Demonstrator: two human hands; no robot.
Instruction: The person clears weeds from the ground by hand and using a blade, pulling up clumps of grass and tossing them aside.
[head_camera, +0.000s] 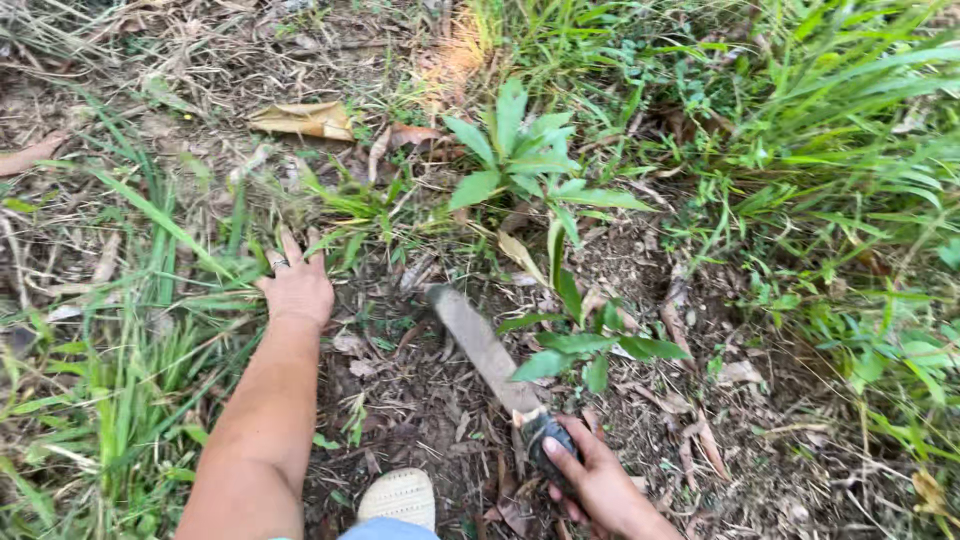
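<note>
Right hand (598, 487) clenched around dark handle (545, 440) of machete (487, 355), low in frame, right of centre. Blade (480, 345) running up and left from the grip, flat and dull grey, tip near frame centre, lying close over bare soil and leaf litter (420, 400). Blade partly crossed by leaves of small broadleaf plant (590, 340) just right of it; contact between blade and plant not determinable. Left hand (297, 285) well apart from machete, up and left of blade tip, fingers spread and pressed into grass clump (240, 265), gripping or parting blades — closure around them not clear from this view. Left forearm (262, 410) extending down to bottom edge. Taller broadleaf plant (520, 160) above blade tip, upright, not touching it. Toe of one light shoe (400, 497) at bottom edge, between the two arms, just left of the handle. Large dry brown leaf (305, 120) lying flat near top left, well apart from both hands. Dense green grass (850, 200) filling right side. Count: one machete, two hands, two broadleaf plants near blade, one shoe, one large dry leaf.
</note>
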